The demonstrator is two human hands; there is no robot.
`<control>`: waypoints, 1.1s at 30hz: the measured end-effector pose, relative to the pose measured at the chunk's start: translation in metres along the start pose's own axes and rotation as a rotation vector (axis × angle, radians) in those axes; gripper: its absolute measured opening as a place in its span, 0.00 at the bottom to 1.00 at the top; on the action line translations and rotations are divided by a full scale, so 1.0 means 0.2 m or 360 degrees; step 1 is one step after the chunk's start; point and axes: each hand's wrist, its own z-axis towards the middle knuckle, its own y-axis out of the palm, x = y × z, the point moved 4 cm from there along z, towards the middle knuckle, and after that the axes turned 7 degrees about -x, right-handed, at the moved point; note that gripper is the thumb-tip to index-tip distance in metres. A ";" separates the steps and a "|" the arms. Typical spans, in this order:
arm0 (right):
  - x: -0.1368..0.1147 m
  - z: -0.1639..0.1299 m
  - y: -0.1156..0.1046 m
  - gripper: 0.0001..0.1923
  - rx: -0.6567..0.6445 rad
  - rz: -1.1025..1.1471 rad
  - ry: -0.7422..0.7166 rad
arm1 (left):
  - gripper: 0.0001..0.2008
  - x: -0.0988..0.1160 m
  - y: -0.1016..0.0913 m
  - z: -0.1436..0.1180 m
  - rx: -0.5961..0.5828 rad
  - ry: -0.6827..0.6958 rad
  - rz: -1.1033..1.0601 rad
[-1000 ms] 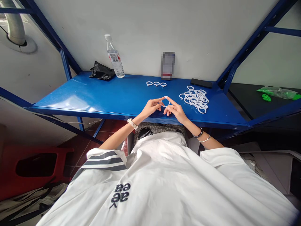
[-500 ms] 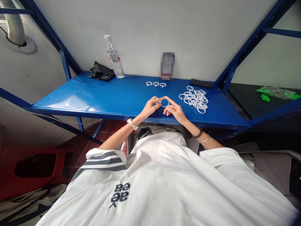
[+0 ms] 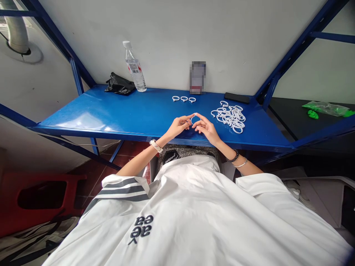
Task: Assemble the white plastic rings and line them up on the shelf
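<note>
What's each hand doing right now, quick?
Left hand: closed on one side of the white ring, pinched at the fingertips.
Right hand: closed on the other side of the same ring.

Bright, even, diffuse lighting throughout. The glossy blue metal shelf [image 3: 133, 111] carries a broad pale glare patch at its left end; shadows upon it are faint and soft. The space beneath the shelf falls dim. Wide-angle distortion splays the blue steel frame posts [image 3: 299, 40] outward toward the edges. A pixelated rectangular patch [image 3: 198, 75] obscures one item against the white wall; elsewhere focus is sharp.
</note>
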 end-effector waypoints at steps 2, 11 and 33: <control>0.00 0.00 0.00 0.34 -0.0004 0.0010 -0.0003 | 0.25 0.00 0.00 0.00 -0.0004 0.0002 -0.0015; 0.01 0.00 0.01 0.34 0.0005 0.0050 -0.0003 | 0.28 0.01 0.01 0.00 -0.0073 0.0021 -0.0018; 0.02 0.00 -0.01 0.29 0.0079 -0.0133 -0.0038 | 0.22 0.01 -0.02 0.01 -0.0009 0.0119 0.0020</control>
